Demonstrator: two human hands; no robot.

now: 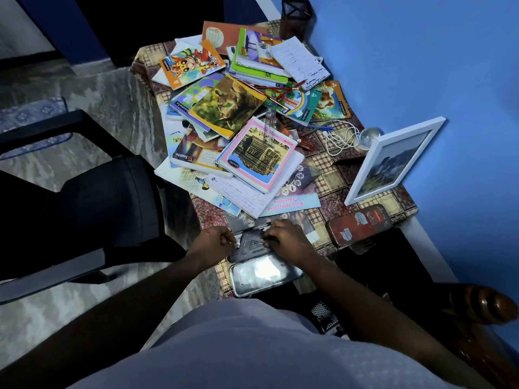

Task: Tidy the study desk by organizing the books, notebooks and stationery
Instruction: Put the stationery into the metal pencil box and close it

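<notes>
**Q:** Where are the hands?

**A:** At the near edge of the desk (328, 178). The left hand (214, 242) and the right hand (286, 240) each pinch one end of a clear set square (252, 242), with their fingers curled onto it. It is held just above an open metal tin (264, 273).

**Q:** And the books?

**A:** Notebooks (230, 108) lie in a loose, overlapping heap across the middle and far end of the desk, with pencils (269, 89) on top. A white picture frame (393, 161) stands tilted near the blue wall (421, 66). A red tin (359, 224) sits just beside the frame.
</notes>
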